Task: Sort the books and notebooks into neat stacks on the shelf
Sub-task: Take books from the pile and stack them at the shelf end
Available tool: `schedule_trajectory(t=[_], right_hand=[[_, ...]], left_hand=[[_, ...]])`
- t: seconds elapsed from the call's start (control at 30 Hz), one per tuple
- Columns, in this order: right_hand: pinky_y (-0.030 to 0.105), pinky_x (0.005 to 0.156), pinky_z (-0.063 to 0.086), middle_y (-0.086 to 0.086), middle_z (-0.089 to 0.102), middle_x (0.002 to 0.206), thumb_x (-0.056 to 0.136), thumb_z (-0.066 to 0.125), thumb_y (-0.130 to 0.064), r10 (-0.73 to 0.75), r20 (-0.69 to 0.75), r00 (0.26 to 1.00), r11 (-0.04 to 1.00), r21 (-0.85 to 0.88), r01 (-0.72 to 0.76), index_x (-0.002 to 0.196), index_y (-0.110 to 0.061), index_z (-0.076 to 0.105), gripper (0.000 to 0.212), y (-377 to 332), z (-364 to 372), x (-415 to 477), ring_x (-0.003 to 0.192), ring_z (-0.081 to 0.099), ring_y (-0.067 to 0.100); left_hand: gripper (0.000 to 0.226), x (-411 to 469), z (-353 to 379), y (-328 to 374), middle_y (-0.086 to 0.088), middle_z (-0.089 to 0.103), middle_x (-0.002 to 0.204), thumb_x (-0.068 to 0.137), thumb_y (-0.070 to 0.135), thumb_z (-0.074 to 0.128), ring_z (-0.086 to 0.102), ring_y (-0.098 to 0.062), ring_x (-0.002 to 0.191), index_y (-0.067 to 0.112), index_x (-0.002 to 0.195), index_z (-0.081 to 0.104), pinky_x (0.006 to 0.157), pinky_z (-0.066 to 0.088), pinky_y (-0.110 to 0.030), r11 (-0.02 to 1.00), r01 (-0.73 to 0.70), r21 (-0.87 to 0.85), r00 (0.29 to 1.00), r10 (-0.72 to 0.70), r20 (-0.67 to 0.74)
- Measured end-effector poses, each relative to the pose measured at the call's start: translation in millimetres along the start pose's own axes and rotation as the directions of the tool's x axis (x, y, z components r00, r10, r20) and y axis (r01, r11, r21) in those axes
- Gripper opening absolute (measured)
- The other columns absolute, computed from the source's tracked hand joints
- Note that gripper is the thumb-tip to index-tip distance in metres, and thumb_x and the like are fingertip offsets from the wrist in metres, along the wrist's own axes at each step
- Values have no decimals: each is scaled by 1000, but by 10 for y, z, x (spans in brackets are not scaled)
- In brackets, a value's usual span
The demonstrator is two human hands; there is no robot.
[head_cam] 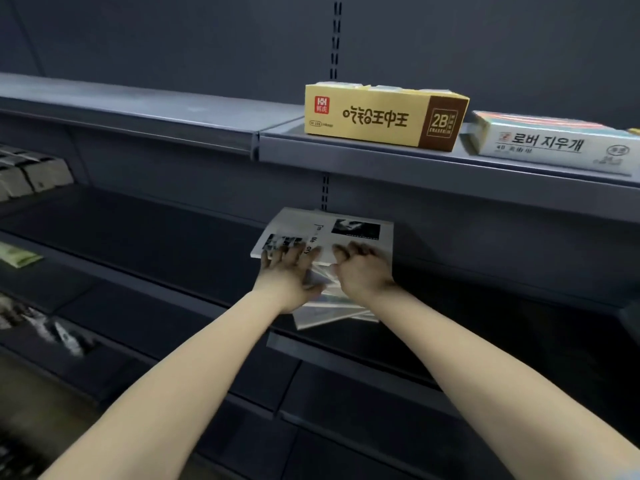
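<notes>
A loose pile of white notebooks (332, 299) lies on the dark middle shelf (156, 237), fanned out toward the front edge. The top notebook (346, 230) has a white cover with black-and-white photos and lies furthest back. My left hand (287, 268) rests on its left front part with fingers spread flat. My right hand (360, 268) sits on its right front part with fingers curled at the notebook's edge; whether they grip it is unclear. Both hands hide the pile's middle.
The upper shelf (346, 150) carries a yellow eraser box (381, 116) and a white box with Korean lettering (554, 143). Grey packets (31, 178) stand at far left; a green item (17, 254) lies below them. Lower shelves (346, 375) run beneath.
</notes>
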State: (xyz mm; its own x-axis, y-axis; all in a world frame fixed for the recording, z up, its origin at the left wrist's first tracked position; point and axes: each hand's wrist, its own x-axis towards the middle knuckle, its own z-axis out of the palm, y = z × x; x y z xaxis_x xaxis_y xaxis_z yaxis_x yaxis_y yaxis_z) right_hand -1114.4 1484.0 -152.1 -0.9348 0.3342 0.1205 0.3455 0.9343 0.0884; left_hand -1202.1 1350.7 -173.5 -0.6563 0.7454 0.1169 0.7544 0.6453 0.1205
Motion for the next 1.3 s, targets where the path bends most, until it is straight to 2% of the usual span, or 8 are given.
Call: schedule_trajectory(t=[0.3, 0.47, 0.6, 0.7, 0.87, 1.03, 1.2, 1.3], right_hand=[[34, 86, 45, 5, 54, 132, 91, 43, -5, -128, -74, 989, 991, 37, 131, 129, -16, 44, 40, 236, -93, -128, 121, 49, 26], [37, 108, 28, 0, 48, 138, 85, 43, 2, -156, -75, 985, 983, 87, 163, 135, -17, 42, 53, 399, -45, -154, 133, 36, 22], [40, 113, 24, 6, 35, 147, 85, 41, 0, -114, 13, 993, 987, 114, 112, 138, -15, 35, 55, 422, -11, -120, 138, 25, 25], [41, 114, 22, 9, 31, 148, 85, 45, -9, -64, 62, 996, 995, 84, 59, 140, -12, 32, 57, 352, -66, -138, 138, 24, 28], [36, 106, 30, 3, 44, 141, 93, 46, -26, -171, -84, 982, 977, 114, 180, 137, -20, 39, 45, 66, -109, -330, 131, 39, 25], [35, 83, 46, 8, 62, 118, 97, 44, -19, -248, -197, 948, 960, 80, 268, 122, -18, 51, 26, -73, -119, -460, 108, 59, 31], [38, 77, 53, 5, 64, 113, 94, 46, -10, -313, -151, 938, 939, 101, 330, 122, -20, 51, 30, 136, -61, -539, 101, 63, 28], [37, 79, 52, 5, 64, 113, 92, 47, -6, -289, -166, 943, 929, 189, 318, 116, -18, 55, 29, 291, -45, -611, 101, 61, 28]], left_hand=[[43, 32, -14, -264, -12, 65, 117, 81, 23, 69, 59, -41, 104, 14, 122, 61, 101, 37, -51, 974, -112, 197, 920, 177, -351], [54, -148, -104, -302, -9, 58, 128, 84, 7, 54, 57, -32, 111, 18, 137, 46, 84, 46, -34, 982, 14, 189, 965, 36, -258], [49, -228, -176, -216, -2, 61, 49, 39, 0, 79, 57, -23, 41, 13, 86, 71, 48, 44, -21, 946, 26, 324, 946, 82, -315], [57, -293, -235, -162, 2, 46, 32, 19, -1, 78, 41, -17, 25, 14, 73, 71, 43, 37, -16, 925, 7, 380, 926, 137, -353], [57, -399, -307, 105, 3, 45, 33, 32, 24, 93, 45, -19, 27, 15, 79, 63, 47, 45, -20, 943, -23, 332, 929, 142, -341], [64, -502, -376, 400, 6, 45, 34, 39, 54, 88, 48, -16, 30, 15, 81, 59, 46, 17, -16, 952, -27, 305, 896, 158, -415], [47, -531, -227, 505, -3, 70, 89, 82, 40, 65, 64, -27, 91, 12, 119, 52, 97, 40, -37, 980, -134, 149, 926, 177, -333], [50, -546, -179, 559, -4, 69, 86, 68, 18, 71, 64, -29, 88, 12, 115, 57, 92, 45, -42, 944, -190, 269, 934, 258, -249]])
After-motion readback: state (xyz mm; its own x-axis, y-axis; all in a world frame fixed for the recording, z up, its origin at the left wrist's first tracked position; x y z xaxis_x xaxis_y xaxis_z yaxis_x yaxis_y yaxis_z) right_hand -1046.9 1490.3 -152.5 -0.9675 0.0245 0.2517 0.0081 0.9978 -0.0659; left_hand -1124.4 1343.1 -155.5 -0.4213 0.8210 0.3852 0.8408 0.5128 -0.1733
